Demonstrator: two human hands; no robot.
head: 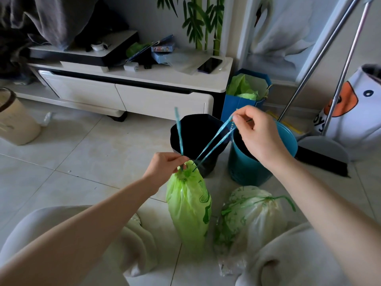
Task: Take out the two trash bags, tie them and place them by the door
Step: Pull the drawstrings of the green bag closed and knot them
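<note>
Two bare forearms reach forward from the bottom corners, over knees in pale trousers. Between the knees, on the tiled floor, stands a green bag (188,211), upright, its long axis vertical, its gathered neck pointing up. Just to its right lies a white bag (250,218), rounder and slumped, its mouth drawn closed with a green cord lying across the top. Behind the bags stand a black bin (195,139) and a blue bin (247,168), side by side.

At the green bag's neck, the left hand (165,167) pinches with curled fingers, so the bag hangs directly below the grip. One blue drawstring (179,131) end rises straight up from this hand. Higher and to the right, the right hand (261,133) pinches the loop of the same drawstring between thumb and fingertips. Its two strands slope taut down-left to the neck.
</note>
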